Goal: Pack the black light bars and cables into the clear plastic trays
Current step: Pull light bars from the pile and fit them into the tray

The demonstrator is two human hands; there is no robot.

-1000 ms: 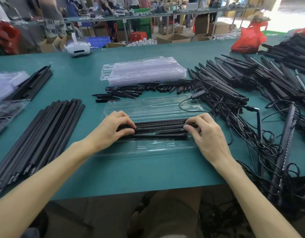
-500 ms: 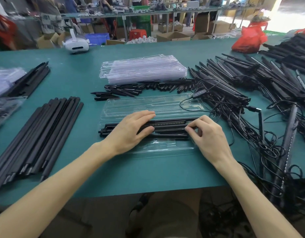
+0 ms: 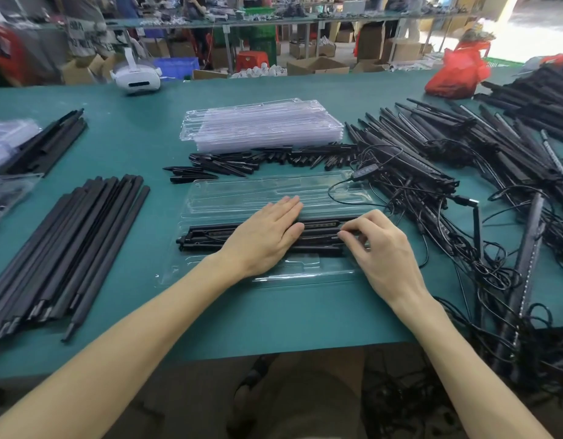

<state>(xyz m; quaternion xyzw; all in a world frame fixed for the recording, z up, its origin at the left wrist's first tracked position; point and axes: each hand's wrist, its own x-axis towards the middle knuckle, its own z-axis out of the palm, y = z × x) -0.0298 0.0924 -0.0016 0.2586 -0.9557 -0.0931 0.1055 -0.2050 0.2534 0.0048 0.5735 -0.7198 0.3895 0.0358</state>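
Black light bars (image 3: 210, 237), clear tray (image 3: 267, 191), teal table (image 3: 140, 144), red bag (image 3: 456, 74)

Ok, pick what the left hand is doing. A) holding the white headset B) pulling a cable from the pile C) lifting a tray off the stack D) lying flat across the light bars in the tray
D: the left hand lies, fingers straight, across the black light bars in the clear tray.

Glossy clear plastic tray (image 3: 273, 193); matt black bars (image 3: 210, 236); table (image 3: 273, 312) perhaps felt.
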